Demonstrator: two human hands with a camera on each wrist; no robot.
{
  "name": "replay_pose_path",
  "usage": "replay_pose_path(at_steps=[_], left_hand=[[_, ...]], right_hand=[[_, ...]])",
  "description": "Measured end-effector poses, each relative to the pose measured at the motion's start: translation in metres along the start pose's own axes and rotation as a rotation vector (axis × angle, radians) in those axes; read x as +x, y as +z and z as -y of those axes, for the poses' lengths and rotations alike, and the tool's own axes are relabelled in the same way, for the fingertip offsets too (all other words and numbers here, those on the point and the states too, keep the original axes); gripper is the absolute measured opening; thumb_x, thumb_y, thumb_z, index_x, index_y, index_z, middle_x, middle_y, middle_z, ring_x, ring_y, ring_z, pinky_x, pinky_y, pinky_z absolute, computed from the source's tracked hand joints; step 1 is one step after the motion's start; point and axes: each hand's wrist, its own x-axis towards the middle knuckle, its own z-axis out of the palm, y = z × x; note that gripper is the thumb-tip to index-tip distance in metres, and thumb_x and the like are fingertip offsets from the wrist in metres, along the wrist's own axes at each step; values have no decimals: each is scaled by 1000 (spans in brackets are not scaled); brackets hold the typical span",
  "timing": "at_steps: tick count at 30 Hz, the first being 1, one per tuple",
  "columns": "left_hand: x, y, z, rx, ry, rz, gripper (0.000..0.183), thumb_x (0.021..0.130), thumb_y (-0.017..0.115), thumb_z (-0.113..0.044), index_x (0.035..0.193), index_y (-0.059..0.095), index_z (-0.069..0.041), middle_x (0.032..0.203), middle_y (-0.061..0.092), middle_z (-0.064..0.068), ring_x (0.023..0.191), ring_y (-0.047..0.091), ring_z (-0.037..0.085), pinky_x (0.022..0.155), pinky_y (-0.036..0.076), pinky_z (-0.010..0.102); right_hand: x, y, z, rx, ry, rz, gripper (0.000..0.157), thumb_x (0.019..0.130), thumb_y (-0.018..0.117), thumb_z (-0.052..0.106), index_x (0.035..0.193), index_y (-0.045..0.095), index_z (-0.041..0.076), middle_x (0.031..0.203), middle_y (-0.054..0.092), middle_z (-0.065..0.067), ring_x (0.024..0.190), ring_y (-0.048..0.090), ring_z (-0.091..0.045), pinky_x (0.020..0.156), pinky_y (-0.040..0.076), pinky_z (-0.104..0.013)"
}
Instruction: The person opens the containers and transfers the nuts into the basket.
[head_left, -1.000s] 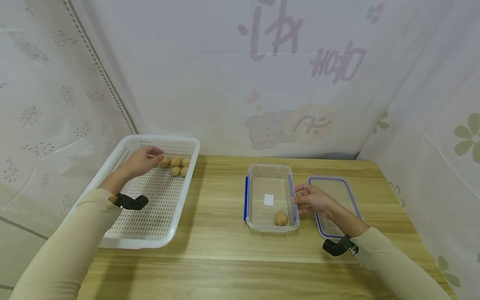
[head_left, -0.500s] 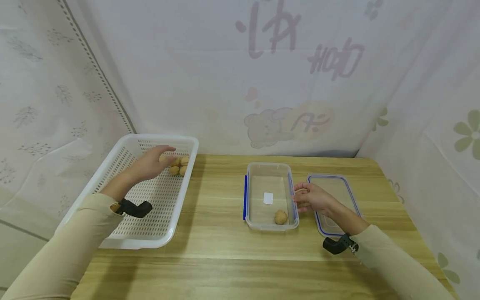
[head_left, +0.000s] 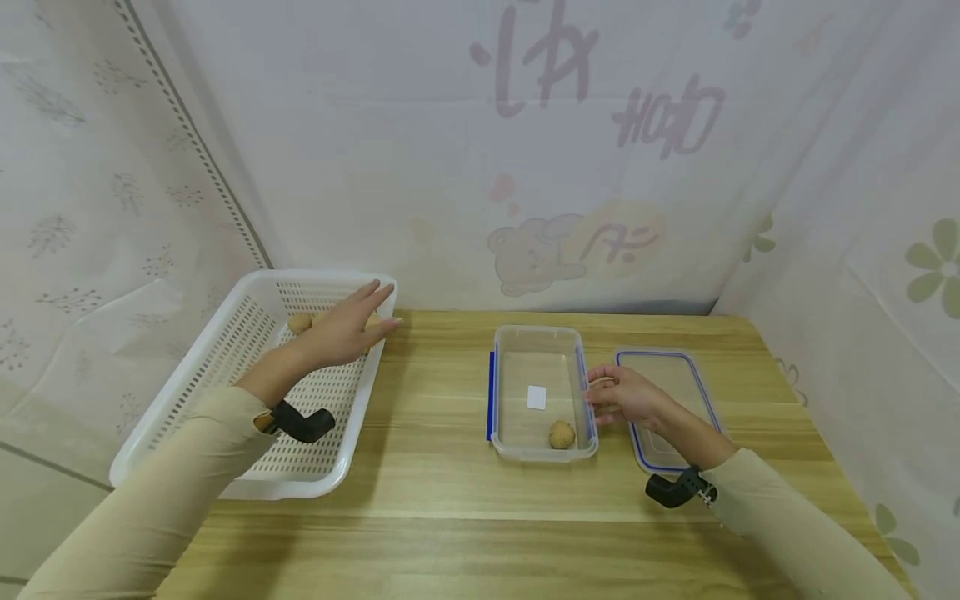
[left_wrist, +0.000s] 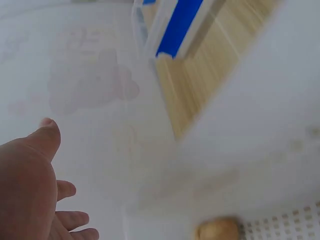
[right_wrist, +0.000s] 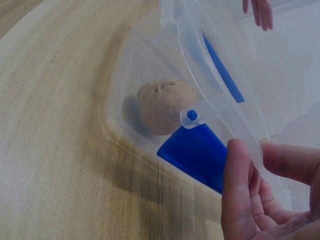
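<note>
My left hand (head_left: 341, 332), fingers spread, is over the far right of a white plastic basket (head_left: 347, 433); nothing shows in its grasp. A walnut (head_left: 299, 323) lies in the basket left of this hand, which mostly covers the others. In the left wrist view, the thumb and fingers (left_wrist: 47, 140) are apart and a walnut (left_wrist: 218, 230) shows below. My right hand (head_left: 628, 398) holds the right side of a clear food container (head_left: 545, 455), thumb and fingers (right_wrist: 237, 185) on either side of its rim beside a blue clip (right_wrist: 197, 155). One walnut (head_left: 562, 434) sits inside.
A clear lid (head_left: 667, 360) with a blue seal lies on the wooden table (head_left: 435, 533), partly under my right forearm. A white label (head_left: 536, 397) shows in the container's middle. Printed white cloth (head_left: 420, 150) hangs behind the table and at both sides.
My left hand has moved right across the walnuts toward the basket's right rim, its fingers spreading. A walnut now shows to its left. My right hand and the food container have stayed put.
</note>
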Motion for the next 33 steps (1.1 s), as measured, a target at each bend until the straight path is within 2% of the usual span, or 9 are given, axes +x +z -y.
replay_pose_path(at_steps=[5,10,14,19,26,33], left_hand=[[8,8,-19,22,49,15,70,109,48,-38,159,23,3,163,15,33,147,19,54,115,17,72],[18,17,-37,8,97,42,71,108,51,-37,160,22,2,164,15,31,150,15,50,115,12,74],[25,25,-50,-12,121,73,72,107,52,-37,161,21,0,165,13,29,152,8,49,117,8,72],[34,36,-64,-14,140,110,73,108,50,-40,162,20,-2,167,9,26,153,7,46,118,7,70],[45,56,-84,18,176,158,73,108,47,-45,163,20,-6,167,11,24,154,9,42,120,10,67],[54,71,-101,23,204,219,73,108,46,-48,163,20,-8,168,11,19,155,8,35,123,9,59]], right_hand=[[1,-1,-1,2,-2,-6,39,100,62,2,132,42,-8,103,62,-10,87,63,-16,74,62,-34],[2,-1,-2,13,-7,1,39,100,61,2,133,41,-8,101,61,-10,87,63,-15,73,62,-32],[2,0,-2,20,-11,10,40,100,61,2,133,41,-8,101,61,-10,86,63,-15,73,61,-31],[1,0,-3,18,-16,5,40,100,62,2,133,41,-8,101,61,-10,87,63,-15,72,61,-31],[0,1,-5,13,-20,9,40,100,60,0,133,40,-10,101,61,-10,87,62,-16,72,61,-31],[1,1,-4,19,-15,1,41,100,61,2,134,40,-9,101,61,-9,86,62,-15,70,61,-30]])
